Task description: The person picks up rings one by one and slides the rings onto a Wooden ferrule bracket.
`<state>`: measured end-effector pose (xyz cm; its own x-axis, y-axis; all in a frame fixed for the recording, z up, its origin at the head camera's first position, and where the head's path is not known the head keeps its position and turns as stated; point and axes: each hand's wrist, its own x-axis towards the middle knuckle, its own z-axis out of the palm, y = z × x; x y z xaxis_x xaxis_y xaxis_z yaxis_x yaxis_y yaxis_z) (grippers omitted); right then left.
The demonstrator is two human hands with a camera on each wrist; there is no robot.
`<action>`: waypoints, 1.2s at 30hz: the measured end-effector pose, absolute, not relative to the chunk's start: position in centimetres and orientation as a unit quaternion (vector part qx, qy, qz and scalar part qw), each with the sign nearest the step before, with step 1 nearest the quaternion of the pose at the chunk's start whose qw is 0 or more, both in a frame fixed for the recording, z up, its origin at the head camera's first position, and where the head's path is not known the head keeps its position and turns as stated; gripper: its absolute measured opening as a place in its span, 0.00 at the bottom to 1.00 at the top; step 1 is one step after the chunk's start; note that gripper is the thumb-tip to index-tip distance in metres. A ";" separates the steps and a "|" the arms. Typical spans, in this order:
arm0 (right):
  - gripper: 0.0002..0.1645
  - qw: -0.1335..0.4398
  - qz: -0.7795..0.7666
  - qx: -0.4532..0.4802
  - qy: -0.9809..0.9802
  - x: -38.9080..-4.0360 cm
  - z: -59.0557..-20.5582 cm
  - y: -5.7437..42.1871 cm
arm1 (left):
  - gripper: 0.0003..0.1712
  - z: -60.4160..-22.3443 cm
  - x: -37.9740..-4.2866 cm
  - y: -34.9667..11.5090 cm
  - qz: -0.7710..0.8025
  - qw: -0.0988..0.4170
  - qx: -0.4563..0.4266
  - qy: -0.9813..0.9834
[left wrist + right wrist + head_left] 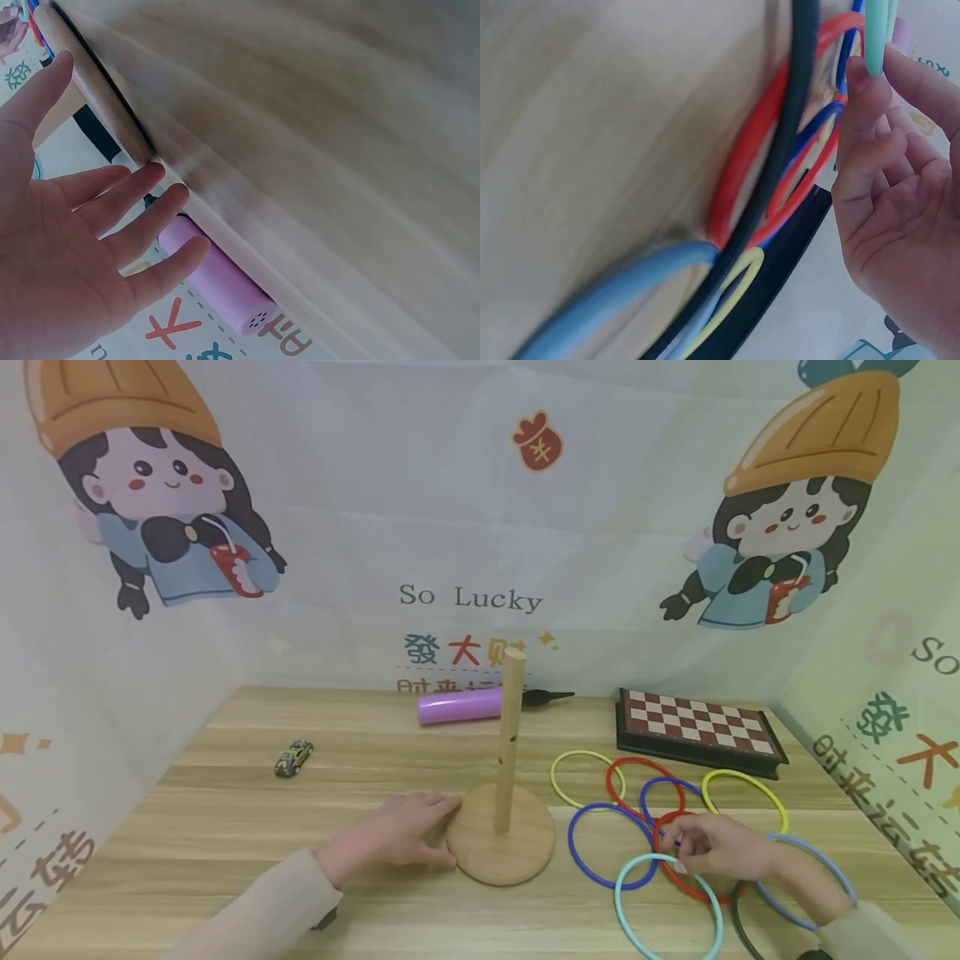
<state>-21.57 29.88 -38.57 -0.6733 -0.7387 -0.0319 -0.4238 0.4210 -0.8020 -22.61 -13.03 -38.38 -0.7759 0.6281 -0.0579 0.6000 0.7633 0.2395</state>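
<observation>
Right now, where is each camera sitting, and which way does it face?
Head: worn on the person's head, facing forward and down at the table; both sleeves, the left hand and the right hand show.
Left wrist: worn there, looking past the left palm toward the wooden stand; part of the right hand shows in the upper-left corner.
Right wrist: worn there, looking at the right hand pinching the turquoise ring.
Shared: head and left wrist views both show the purple cylinder.

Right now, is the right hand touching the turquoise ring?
Touching. The right wrist view shows the right hand pinching the turquoise ring between thumb and forefinger.
</observation>
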 end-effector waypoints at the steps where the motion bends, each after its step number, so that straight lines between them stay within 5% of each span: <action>1: 0.10 0.198 -0.408 -0.356 0.817 -21.5 -38.4 29.8 | 0.47 -38.4 -22.6 -13.0 0.106 0.069 0.328 0.936; 7: 0.10 0.217 -0.411 -0.371 0.804 -21.5 -37.5 29.7 | 0.47 -38.9 -23.0 -12.9 0.116 0.068 0.327 0.935; 21: 0.09 0.146 -0.368 -0.409 0.822 -22.2 -34.9 28.4 | 0.45 -39.0 -23.5 -12.8 0.113 0.058 0.342 0.931; 36: 0.12 0.135 -0.380 -0.391 0.827 -23.2 -31.2 26.8 | 0.44 -39.0 -23.5 -12.6 0.109 0.056 0.340 0.932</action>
